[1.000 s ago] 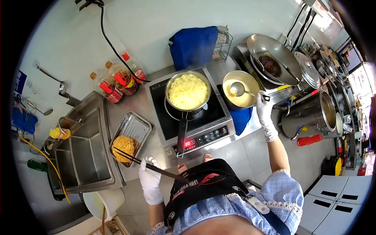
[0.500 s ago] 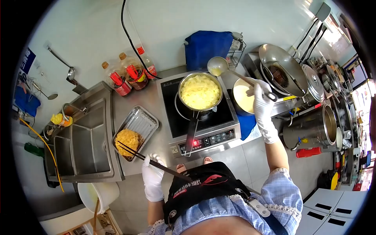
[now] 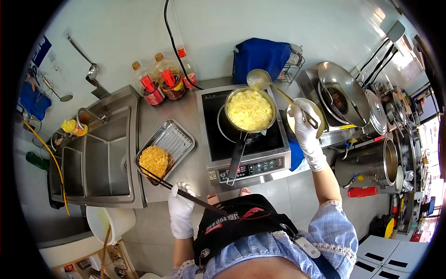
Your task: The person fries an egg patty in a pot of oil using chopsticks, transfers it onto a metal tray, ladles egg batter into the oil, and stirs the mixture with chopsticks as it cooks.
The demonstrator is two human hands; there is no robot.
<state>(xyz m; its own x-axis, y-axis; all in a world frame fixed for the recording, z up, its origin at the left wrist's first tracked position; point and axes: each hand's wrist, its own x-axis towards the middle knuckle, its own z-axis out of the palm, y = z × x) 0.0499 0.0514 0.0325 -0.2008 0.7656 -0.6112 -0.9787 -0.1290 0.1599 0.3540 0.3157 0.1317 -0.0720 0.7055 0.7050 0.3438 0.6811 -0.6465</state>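
Note:
My right hand [image 3: 306,132], in a white glove, is closed round the handle of a metal ladle [image 3: 259,79]. The ladle's bowl is tilted over the back rim of a saucepan [image 3: 226,116] full of yellow, lumpy food [image 3: 249,111]. Under my right wrist is a round pot of pale liquid [image 3: 318,116]. My left hand [image 3: 181,209], also gloved, grips long dark chopsticks [image 3: 195,200] low in front of the apron. Their tips reach a golden fried noodle cake [image 3: 154,160] in a metal tray [image 3: 180,137]; contact is hard to judge.
The saucepan stands on an induction cooker [image 3: 213,151]. Left of the tray is a steel sink [image 3: 107,162], with sauce bottles [image 3: 172,83] behind. A wok [image 3: 341,88] and a tall stockpot [image 3: 367,162] are at right. A white bucket [image 3: 125,223] stands below the sink.
The ladle has moved left relative to the saucepan and now tips over its rim. My left hand keeps hold of the chopsticks. The whole view has shifted slightly.

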